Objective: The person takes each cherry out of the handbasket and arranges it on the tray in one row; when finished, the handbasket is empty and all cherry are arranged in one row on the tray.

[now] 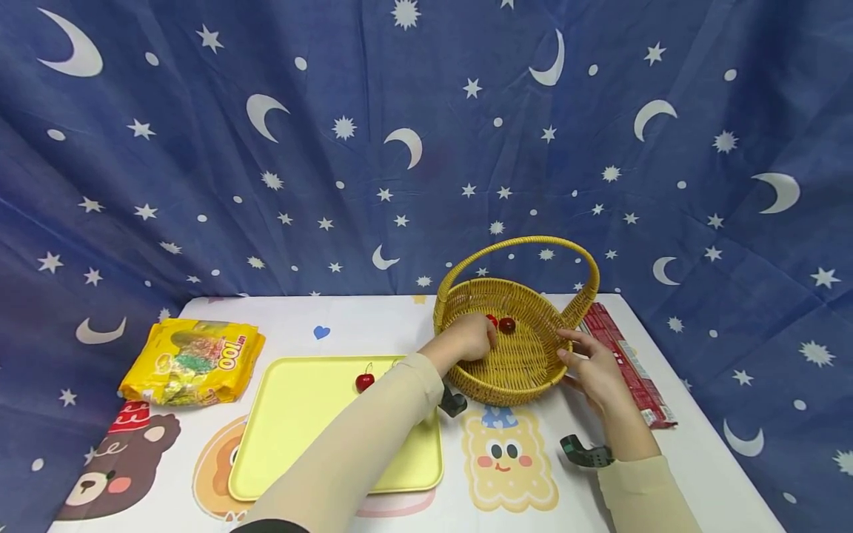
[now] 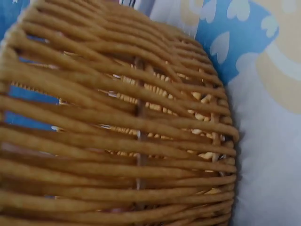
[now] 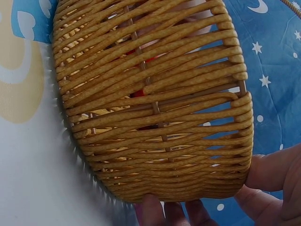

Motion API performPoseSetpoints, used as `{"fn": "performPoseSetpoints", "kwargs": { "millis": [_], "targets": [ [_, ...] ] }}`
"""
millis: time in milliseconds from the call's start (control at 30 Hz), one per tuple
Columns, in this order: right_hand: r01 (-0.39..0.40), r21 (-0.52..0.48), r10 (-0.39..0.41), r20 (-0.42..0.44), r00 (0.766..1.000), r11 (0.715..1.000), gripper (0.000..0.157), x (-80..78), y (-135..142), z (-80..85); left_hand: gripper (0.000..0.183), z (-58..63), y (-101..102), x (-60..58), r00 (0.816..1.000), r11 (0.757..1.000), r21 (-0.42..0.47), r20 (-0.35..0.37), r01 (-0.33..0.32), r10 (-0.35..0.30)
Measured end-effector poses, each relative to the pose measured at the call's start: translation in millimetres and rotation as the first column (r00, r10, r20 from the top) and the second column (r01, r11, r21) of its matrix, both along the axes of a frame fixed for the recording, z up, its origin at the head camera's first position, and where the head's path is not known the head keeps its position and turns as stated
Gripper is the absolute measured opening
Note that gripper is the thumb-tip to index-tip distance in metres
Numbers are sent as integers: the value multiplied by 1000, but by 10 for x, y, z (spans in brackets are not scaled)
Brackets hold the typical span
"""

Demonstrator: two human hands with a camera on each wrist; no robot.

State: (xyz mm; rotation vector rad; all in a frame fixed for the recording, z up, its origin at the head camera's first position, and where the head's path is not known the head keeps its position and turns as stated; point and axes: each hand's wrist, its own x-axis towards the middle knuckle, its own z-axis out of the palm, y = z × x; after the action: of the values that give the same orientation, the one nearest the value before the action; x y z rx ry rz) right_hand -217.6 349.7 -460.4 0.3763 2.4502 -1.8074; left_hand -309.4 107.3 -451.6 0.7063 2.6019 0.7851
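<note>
The basket was gripped by the right hand; beside cherries inside, the left hand's grip could not be told.

Cherries in basket, tray left of it, bag farther left

The left arm stretches forward and slants across to the person's right, its pale sleeve ending short of the bare wrist, while the left hand dips at the end with its back upward, a finger bent down and the fingertips hidden. The right arm, also pale-sleeved, reaches forward and slightly inward, and the right hand turns to the left in a spread, curved grip, its fingers set apart from one another.
</note>
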Motion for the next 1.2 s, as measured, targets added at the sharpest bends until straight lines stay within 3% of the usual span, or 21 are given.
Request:
{"fn": "performPoseSetpoints", "kwargs": {
  "millis": [200, 367, 533, 667, 800, 967, 1200],
  "targets": [
    [-1, -3, 1, 1, 1000, 1000, 53, -4, -6, -8, 27, 89, -78, 120, 999, 985, 171, 4, 32, -33],
    [7, 2, -7, 1, 1000, 1000, 53, 2, 3, -2, 23, 363, -257, 349, 996, 964, 251, -40, 90, -83],
    [10, 5, -10, -2, 1000, 1000, 52, 14, 14, 15, 30, 615, -615, 640, 991, 953, 283, -102, 109, -83],
    [8, 5, -8, -3, 1000, 1000, 52, 15, 24, 4, 29, 682, -991, 808, 992, 941, 330, -122, 82, -44],
    [9, 1, -9, 0, 1000, 1000, 53, 17, 20, -9, 30, 598, -1401, 874, 989, 939, 343, -132, -13, 63],
    [11, 0, -11, 1, 1000, 1000, 52, 11, 11, -15, 30, 331, -1888, 874, 975, 940, 293, -82, -176, 208],
    [21, -1, -21, 4, 1000, 1000, 52, 5, -27, -16, 30, 11, -2303, 884, 961, 951, 175, -67, -255, 270]
  ]
}}
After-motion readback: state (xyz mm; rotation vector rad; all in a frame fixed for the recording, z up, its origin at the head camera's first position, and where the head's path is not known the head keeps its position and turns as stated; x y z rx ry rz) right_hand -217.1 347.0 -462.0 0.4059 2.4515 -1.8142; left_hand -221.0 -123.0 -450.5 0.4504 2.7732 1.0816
